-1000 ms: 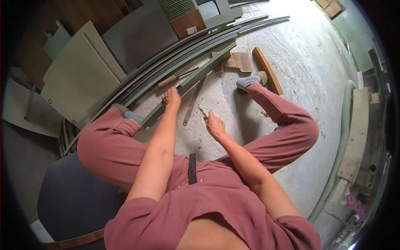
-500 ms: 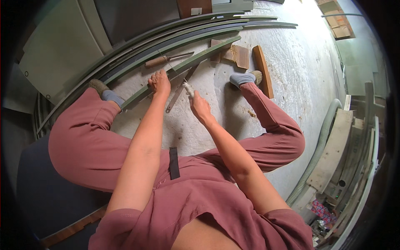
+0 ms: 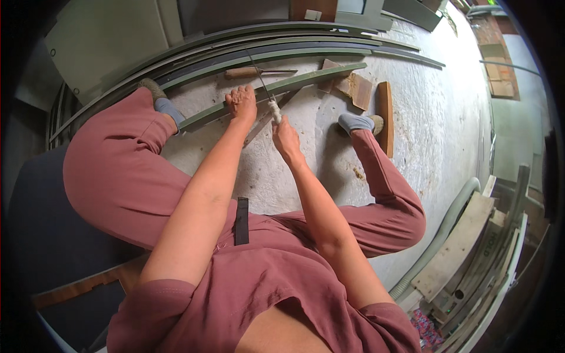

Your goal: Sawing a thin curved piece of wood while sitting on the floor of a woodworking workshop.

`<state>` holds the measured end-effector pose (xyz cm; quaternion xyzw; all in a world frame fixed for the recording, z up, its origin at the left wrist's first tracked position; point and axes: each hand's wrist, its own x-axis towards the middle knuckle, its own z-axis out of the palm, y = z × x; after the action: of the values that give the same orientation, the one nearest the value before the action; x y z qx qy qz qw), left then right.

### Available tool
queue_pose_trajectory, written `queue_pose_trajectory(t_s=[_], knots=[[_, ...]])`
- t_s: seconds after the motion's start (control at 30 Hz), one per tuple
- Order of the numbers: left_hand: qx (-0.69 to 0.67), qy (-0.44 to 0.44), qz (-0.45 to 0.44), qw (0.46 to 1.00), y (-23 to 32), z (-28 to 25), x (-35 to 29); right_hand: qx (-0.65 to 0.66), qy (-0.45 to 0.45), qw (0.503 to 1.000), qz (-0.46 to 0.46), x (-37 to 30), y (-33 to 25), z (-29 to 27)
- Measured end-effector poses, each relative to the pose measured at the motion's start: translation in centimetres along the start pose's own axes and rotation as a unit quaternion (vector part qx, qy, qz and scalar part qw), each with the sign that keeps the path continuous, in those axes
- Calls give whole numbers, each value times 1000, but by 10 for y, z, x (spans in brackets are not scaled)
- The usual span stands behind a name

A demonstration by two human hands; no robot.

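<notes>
My left hand [image 3: 242, 104] is closed on a long green strip [image 3: 206, 117], which lies at a slant over the floor between my feet. In my closed right hand [image 3: 286, 139] is the whitish handle [image 3: 275, 110] of a thin, long-bladed hand tool. Its narrow blade [image 3: 263, 82] crosses the strip just right of my left hand and points away from me; whether it is a file or a saw I cannot tell. Under the strip lies a flat dark metal bar [image 3: 257, 129]. Just beyond, a second tool with a wooden handle [image 3: 241, 73] rests on the floor.
Several long strips [image 3: 229, 60] lie bundled beyond my hands. Wood scraps [image 3: 355, 90] sit near the green strip's far end, and a wooden block [image 3: 385, 117] stands by my right foot. Boards [image 3: 456, 247] and a ribbed hose [image 3: 435, 244] line the right side.
The whole view has shifted, so the things on the floor appear farther right. My right hand has pushed the tool forward, its handle now closer to the strip. My left hand keeps its hold.
</notes>
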<state>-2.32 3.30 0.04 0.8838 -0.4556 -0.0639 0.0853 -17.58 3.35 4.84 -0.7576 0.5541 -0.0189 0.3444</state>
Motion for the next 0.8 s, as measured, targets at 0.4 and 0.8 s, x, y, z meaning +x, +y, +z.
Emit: queue_pose_trajectory(t_s=[0.4,0.8], knots=[[-15,32,-5,999,6,1,1,-20,-9,1000,18,-8,0,-4],[-1,20,-1,1000,4,-2,1,7,-12,1000,19,-49,27,5]])
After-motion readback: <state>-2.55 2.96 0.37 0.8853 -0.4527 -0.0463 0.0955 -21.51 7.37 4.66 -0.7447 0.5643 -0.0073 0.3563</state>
